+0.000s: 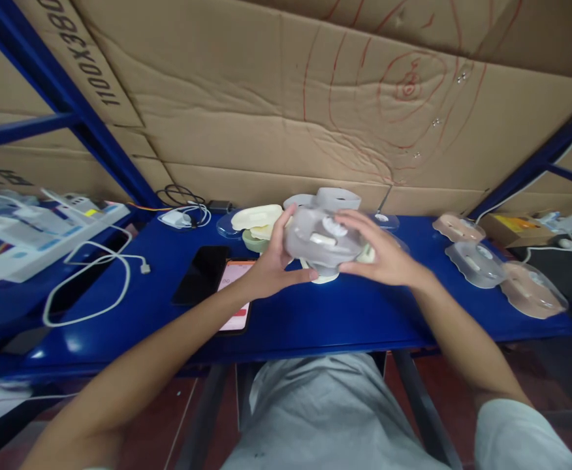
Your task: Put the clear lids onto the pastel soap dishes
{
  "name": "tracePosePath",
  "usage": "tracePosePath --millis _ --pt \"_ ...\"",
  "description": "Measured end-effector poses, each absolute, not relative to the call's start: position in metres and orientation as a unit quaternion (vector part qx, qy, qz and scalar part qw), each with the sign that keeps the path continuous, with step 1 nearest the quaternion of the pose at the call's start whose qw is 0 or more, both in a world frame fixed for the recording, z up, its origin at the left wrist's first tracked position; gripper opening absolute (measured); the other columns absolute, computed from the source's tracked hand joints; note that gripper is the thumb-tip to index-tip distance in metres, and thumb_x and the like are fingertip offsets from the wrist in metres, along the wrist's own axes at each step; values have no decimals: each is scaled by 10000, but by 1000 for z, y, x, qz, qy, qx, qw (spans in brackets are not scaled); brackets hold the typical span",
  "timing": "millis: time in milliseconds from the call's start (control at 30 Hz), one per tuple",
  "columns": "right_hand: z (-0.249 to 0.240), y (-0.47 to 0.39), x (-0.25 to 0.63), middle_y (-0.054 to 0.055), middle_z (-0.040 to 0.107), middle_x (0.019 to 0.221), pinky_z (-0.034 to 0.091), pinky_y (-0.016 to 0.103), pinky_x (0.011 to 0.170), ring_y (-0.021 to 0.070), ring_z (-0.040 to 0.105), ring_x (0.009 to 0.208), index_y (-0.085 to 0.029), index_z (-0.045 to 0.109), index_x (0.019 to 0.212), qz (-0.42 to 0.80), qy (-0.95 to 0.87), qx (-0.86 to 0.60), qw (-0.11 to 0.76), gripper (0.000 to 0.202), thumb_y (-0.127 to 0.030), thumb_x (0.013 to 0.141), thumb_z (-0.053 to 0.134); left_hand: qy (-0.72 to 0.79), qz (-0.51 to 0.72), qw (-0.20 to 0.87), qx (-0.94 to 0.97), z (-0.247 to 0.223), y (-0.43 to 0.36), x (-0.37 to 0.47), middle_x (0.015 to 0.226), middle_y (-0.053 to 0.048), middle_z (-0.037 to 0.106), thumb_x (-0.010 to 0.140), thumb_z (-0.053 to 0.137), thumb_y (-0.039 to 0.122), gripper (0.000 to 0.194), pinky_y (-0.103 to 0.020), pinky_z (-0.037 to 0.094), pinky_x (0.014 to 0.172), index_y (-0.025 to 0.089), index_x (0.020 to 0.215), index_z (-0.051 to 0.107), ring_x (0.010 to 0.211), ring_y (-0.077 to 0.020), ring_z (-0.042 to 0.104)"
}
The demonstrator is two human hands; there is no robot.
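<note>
Grey plastic shell point(308, 245) sits between both hands near the middle of the blue surface point(374, 320), a little blurred, with a white round part and a pale bar on the side facing up. The left hand point(273, 264) grips its left side, thumb below. The right hand point(386, 254) is curved around its right side, fingers over the top edge and thumb under it. Whether the shell touches the pale ring point(326, 279) just below it, I cannot tell.

Behind the hands stand whitish plastic pieces point(339, 197). To the left of the left hand, cream pieces point(255, 217) lie over a pale green piece point(253, 243). Nearer the person, a dark phone point(200, 274) lies beside a lit phone point(237, 322), which the left forearm partly hides.

Along the right end of the surface, three more shells lie in a row: a pinkish shell point(455, 228), a greyish clear shell point(475, 264) and another pinkish shell point(531, 289). At the far left lies a white power strip point(55, 238), with a white cable point(123, 287) looping nearby.
</note>
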State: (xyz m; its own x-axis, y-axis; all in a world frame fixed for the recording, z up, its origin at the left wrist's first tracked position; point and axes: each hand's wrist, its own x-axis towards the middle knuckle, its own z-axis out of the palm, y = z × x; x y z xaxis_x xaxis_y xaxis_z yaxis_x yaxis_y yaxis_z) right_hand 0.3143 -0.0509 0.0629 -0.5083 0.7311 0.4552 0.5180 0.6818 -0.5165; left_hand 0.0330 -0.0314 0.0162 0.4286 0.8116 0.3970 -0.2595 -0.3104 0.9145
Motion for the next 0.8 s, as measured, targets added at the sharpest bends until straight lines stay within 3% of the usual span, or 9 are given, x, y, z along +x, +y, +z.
tracePosePath --millis 133,267,433,500,600,700,800 --pt "28 -48 289 52 463 1687 323 600 1326 351 400 1594 -431 472 1626 173 -844 -341 376 791 -679 921 730 255 508 517 639 20 -29 28 1677 -109 434 668 1019 484 1048 -570 402 1256 353 1556 478 1547 -436 413" --pt "21 -40 301 29 522 1659 350 589 1315 327 430 1582 -424 503 1609 185 -821 -346 416 707 -684 969 650 254 499 522 643 25 -29 23 1668 -90 467 654 1028 471 1012 -554 418 1249 359 1523 521 1542 -430 426" --pt "31 -11 357 97 538 1634 357 583 1296 339 449 1561 -318 587 1549 -20 -701 -531 475 724 -695 937 665 267 511 545 609 24 -27 22 1596 -90 540 665 1014 501 1020 -531 477 1203 355 1536 502 1480 -421 494" --pt "25 3 385 159 574 1580 392 566 1265 350 502 1509 -241 626 1508 -70 -629 -639 437 738 -681 917 675 270 524 547 595 21 -22 21 1591 -88 543 683 1002 514 1015 -512 470 1213 346 1542 489 1495 -411 479" --pt "7 17 412 218 653 1459 472 574 1180 390 596 1399 -171 690 1424 -48 -566 -748 343 717 -660 900 677 272 538 535 592 15 -14 18 1571 -90 554 738 973 511 971 -484 454 1229 333 1550 471 1498 -382 484" --pt "-9 22 418 237 641 1485 500 609 1125 427 628 1351 -163 682 1439 -25 -569 -762 308 731 -668 911 650 274 537 518 606 10 -7 15 1552 -107 565 751 960 532 979 -481 484 1196 317 1557 447 1466 -375 519" --pt "-14 23 414 191 660 1496 510 549 1129 386 636 1359 -186 672 1454 -10 -600 -746 289 685 -666 982 543 273 530 508 622 6 -2 16 1561 -130 556 721 973 550 1027 -481 508 1171 294 1553 429 1455 -377 528"
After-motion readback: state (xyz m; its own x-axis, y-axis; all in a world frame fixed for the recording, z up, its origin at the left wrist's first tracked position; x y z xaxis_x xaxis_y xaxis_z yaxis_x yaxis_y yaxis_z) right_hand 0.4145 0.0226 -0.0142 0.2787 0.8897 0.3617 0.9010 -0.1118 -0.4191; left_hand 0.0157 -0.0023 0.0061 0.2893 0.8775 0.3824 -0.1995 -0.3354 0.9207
